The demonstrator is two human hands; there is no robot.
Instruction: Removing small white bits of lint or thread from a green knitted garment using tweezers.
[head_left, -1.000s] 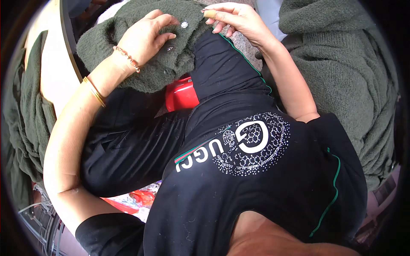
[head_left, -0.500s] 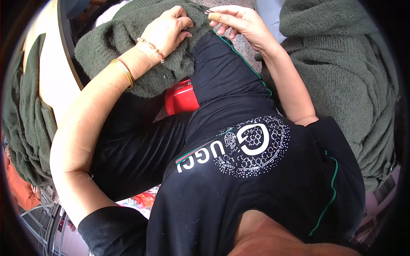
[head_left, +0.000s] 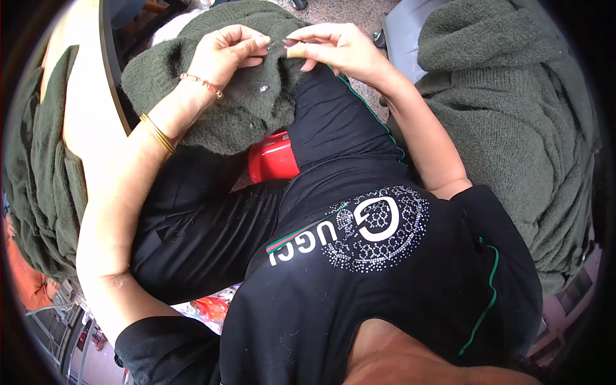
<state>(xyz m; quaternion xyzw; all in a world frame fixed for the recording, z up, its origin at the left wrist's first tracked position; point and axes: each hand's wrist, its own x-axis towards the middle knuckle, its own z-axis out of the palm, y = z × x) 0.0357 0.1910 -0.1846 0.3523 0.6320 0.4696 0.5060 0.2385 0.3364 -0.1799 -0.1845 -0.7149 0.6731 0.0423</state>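
Observation:
A dark green fuzzy knit garment (head_left: 237, 119) lies bunched over my lap. Above it, my left hand (head_left: 224, 54) is closed in a pinch, thumb and forefinger pressed together. Facing it across a small gap, my right hand (head_left: 340, 51) also pinches, with a tan cover (head_left: 296, 51) around its thumb tip. Whatever either pinch holds is too small to make out. A small silvery bit (head_left: 264, 88) rests on the knit below my hands.
More green knit pieces are heaped at my right (head_left: 494, 122), and another green knit (head_left: 42, 167) hangs over a pale tabletop (head_left: 90, 122) at left. A red plastic object (head_left: 273, 160) shows between my legs. Part of a person in orange (head_left: 25, 276) appears at far left.
My left hand has lifted off the knit and turned its pinch toward my right hand. The right hand has moved left and slightly down. The silvery bit now shows on the knit.

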